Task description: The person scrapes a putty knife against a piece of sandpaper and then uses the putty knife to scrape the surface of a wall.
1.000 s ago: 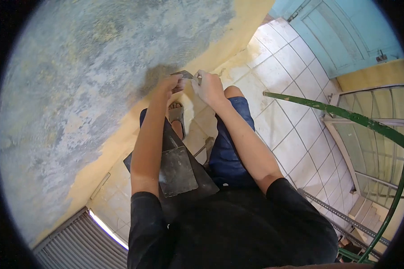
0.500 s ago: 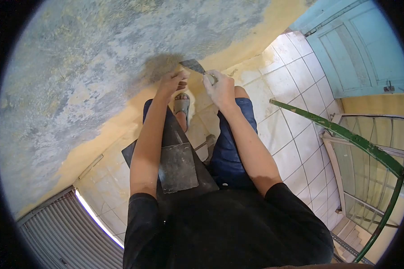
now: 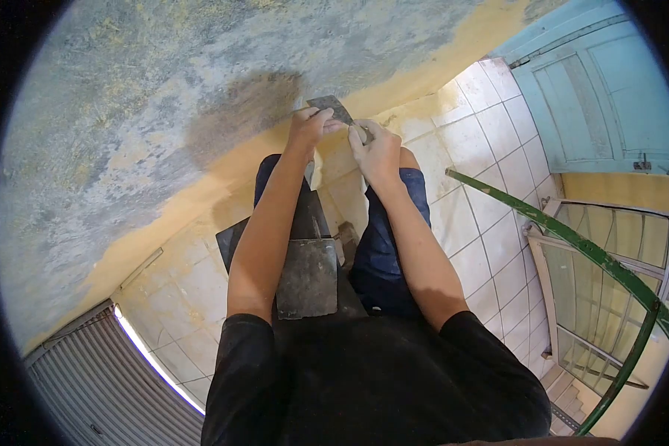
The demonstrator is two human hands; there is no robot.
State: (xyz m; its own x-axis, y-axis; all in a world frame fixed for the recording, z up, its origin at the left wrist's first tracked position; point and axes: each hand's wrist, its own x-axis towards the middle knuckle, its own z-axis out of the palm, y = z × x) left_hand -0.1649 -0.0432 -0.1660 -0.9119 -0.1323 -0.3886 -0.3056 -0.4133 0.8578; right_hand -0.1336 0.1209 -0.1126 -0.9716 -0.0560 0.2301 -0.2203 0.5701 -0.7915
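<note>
A putty knife (image 3: 330, 107) with a wide dark blade is held up near the wall (image 3: 163, 111), which is patchy grey and yellow. My right hand (image 3: 377, 151) is closed round its handle. Against the blade's near side rests my left hand (image 3: 311, 131), its thumb and fingers pinching the blade. Below my left forearm, a dark rectangular plate (image 3: 307, 279) lies on a larger black board (image 3: 231, 239) over my lap.
White floor tiles (image 3: 468, 215) spread below. To the right are a green metal rail (image 3: 572, 236), a glass-paned frame (image 3: 609, 275) and a light blue door (image 3: 598, 97). A grey ribbed shutter (image 3: 111, 379) stands at the lower left.
My left hand has moved right and up and taken hold of the blade. My right hand has shifted slightly right with the putty knife. My left foot is now hidden.
</note>
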